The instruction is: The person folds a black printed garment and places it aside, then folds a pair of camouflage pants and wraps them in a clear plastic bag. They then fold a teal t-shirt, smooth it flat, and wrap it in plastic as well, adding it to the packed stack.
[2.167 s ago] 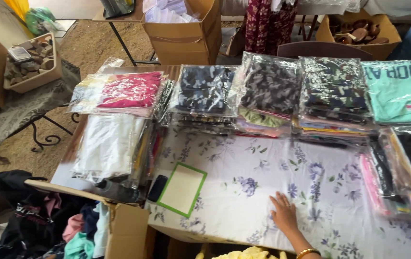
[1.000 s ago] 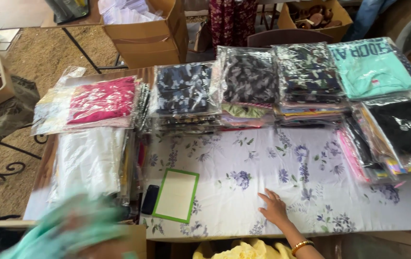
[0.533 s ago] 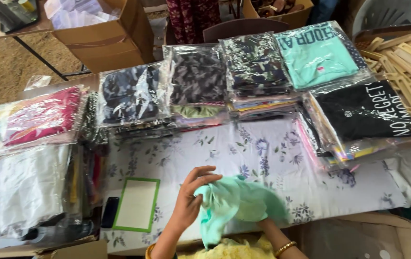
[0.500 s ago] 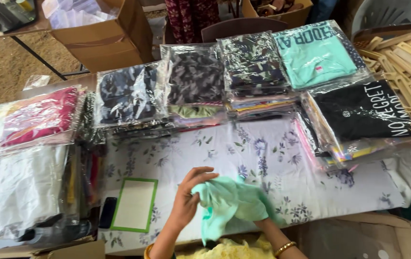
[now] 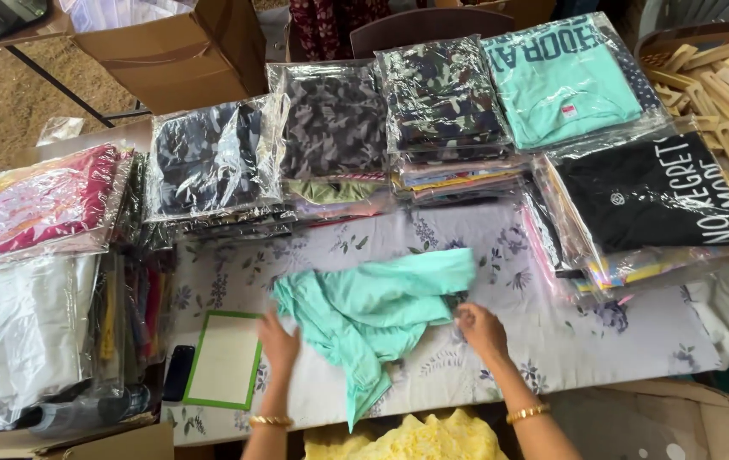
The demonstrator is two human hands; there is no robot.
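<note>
Crumpled mint-green cloth garment [image 5: 370, 311] lay mid-table on the floral-print tablecloth [image 5: 552, 341], just near of the plastic-bagged folded clothes stacks [image 5: 330, 145]. Left hand [image 5: 279, 341] & right hand [image 5: 479, 328] each pinched an edge of it w/ fingers curled shut on the fabric. White board w/ green border [image 5: 226, 359] sat just left of left hand, dark phone [image 5: 179, 372] beside it.

Left hand [image 5: 278, 341], right hand [image 5: 481, 328] grip mint garment [image 5: 373, 311] on floral tablecloth [image 5: 552, 332].
</note>
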